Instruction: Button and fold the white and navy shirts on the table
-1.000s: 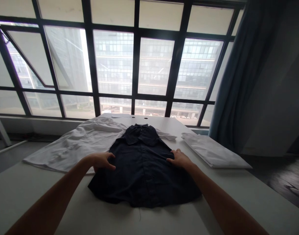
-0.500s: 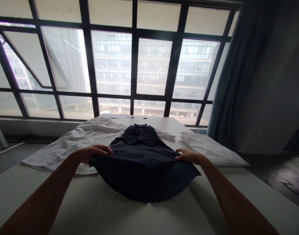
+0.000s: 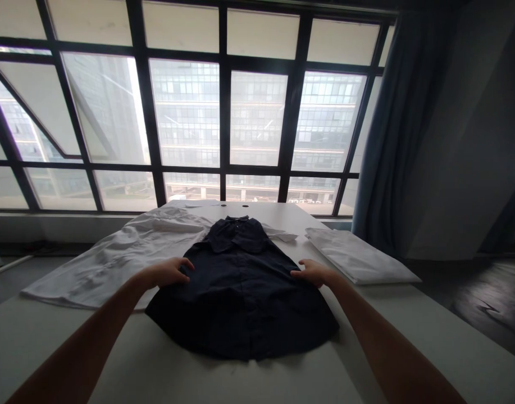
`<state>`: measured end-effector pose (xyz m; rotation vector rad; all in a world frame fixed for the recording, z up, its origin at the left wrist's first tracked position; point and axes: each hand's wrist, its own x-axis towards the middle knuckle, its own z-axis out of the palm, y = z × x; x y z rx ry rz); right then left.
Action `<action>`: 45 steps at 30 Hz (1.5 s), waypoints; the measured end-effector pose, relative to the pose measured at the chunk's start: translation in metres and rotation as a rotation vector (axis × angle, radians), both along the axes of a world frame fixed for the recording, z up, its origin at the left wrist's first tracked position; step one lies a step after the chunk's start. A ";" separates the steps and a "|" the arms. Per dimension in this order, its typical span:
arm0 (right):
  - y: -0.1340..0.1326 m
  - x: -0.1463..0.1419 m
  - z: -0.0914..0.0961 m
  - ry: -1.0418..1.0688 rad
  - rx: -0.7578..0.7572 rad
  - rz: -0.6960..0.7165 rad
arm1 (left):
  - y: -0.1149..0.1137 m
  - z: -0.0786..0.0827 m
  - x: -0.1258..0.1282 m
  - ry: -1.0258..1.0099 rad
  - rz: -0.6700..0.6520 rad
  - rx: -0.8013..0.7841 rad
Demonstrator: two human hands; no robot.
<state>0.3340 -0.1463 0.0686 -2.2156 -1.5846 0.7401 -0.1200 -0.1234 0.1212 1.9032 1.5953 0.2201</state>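
Note:
A dark navy button-front shirt [image 3: 240, 303] lies flat on the white table, its collar at the far end and its hem spread towards me. My left hand [image 3: 167, 273] grips the shirt's left side edge at about mid-body, fingers curled over the cloth. My right hand [image 3: 314, 274] holds the opposite side edge, its fingers reaching inward across the fabric. Both forearms come in from the bottom corners.
A crumpled white shirt [image 3: 114, 264] spreads out beneath and left of the dark shirt on the white table [image 3: 42, 336]. A folded white garment [image 3: 358, 255] sits at the right. Behind the table stands a large window; a blue-grey curtain [image 3: 396, 129] hangs right.
The dark shirt's lower half, bowed and lifted half a second ago, now lies flat and wider on the table. Both hands have lowered with it. The view has shifted slightly.

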 end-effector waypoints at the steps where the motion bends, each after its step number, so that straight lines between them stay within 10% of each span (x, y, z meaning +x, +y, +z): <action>1: 0.000 0.000 0.000 0.000 -0.025 0.017 | -0.003 0.008 0.009 0.067 -0.050 0.080; 7: -0.007 -0.006 0.007 -0.037 -0.047 0.064 | -0.034 0.032 0.104 0.323 -0.327 0.248; 13: -0.012 -0.009 0.010 -0.013 0.002 0.074 | -0.044 -0.014 0.160 0.284 -0.405 0.088; 21: -0.012 -0.012 0.015 0.012 -0.023 0.112 | -0.032 -0.028 0.125 -0.294 -0.436 -0.455; 26: -0.022 -0.026 0.027 -0.350 0.217 0.109 | -0.015 -0.020 0.082 -0.238 -0.491 0.021; 29: -0.030 -0.053 0.030 -0.362 0.388 0.346 | -0.008 -0.030 0.061 -0.135 -0.420 0.160; 34: -0.043 -0.112 0.018 -0.088 0.295 0.844 | -0.020 -0.041 0.047 0.055 -0.306 -0.218; 45: -0.050 -0.134 0.000 -0.060 0.426 1.030 | -0.045 -0.026 0.050 -0.015 -0.613 -0.611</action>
